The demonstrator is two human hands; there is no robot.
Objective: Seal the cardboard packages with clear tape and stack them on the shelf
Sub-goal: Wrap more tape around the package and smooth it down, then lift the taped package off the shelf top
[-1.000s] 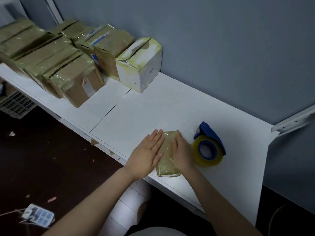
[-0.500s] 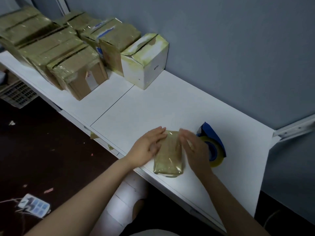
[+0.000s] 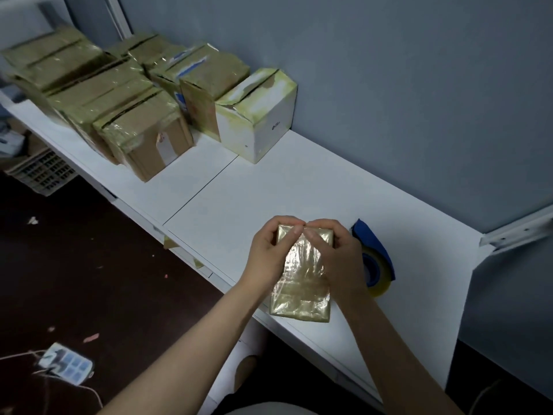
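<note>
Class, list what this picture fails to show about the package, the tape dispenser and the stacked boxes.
Head view:
1. Far end of small package: covered by left hand and right hand.
2. Part of tape dispenser: behind right wrist.
3. Mark on white box: too small to read.
4. Leftmost stacked boxes: blurred, cut by frame edge.

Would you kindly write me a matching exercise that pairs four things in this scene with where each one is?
Things: 1 small taped package; 2 tape dispenser; 3 white box; 4 power strip.
Places: a on the floor; b gripped by the left hand and right hand; c at the end of the row of brown boxes; d on the shelf, beside the right hand.
Pairs: 1-b; 2-d; 3-c; 4-a.
</note>
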